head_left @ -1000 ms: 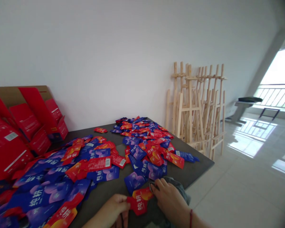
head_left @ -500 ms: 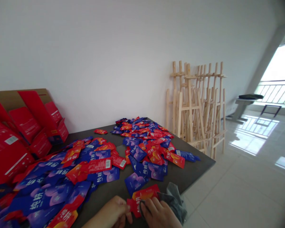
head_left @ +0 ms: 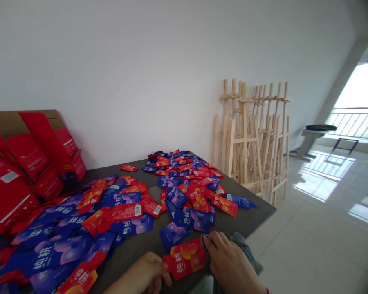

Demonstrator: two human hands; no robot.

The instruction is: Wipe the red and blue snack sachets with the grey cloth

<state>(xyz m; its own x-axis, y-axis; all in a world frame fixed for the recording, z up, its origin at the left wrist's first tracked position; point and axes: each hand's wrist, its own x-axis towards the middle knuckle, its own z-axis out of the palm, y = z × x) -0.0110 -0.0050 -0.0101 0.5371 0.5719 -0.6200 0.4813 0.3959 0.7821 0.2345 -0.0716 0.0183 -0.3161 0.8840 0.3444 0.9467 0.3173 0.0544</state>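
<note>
A red pouch [head_left: 187, 259] with white characters and an orange fruit picture lies flat near the table's front edge. Its narrow left end is pinched between the fingertips of my left hand [head_left: 149, 271]. At the pouch's right end, my right hand [head_left: 228, 260] grips a grey-green cloth [head_left: 247, 250], with a fold of it pressed against the printed face. Part of the cloth hangs below and behind that hand. Just beyond the pouch, a blue pouch [head_left: 173, 235] rests on the table.
Loose blue and red pouches form a left pile [head_left: 64, 249] and a far pile [head_left: 184, 175] on the dark table [head_left: 248, 218]. Open red cartons [head_left: 27, 163] stand at the left. Wooden easels [head_left: 248, 139] lean by the wall past the table's right edge.
My right hand and the cloth have slid right along the red pouch, from its middle to its right end, uncovering more print. My left hand keeps its pinch.
</note>
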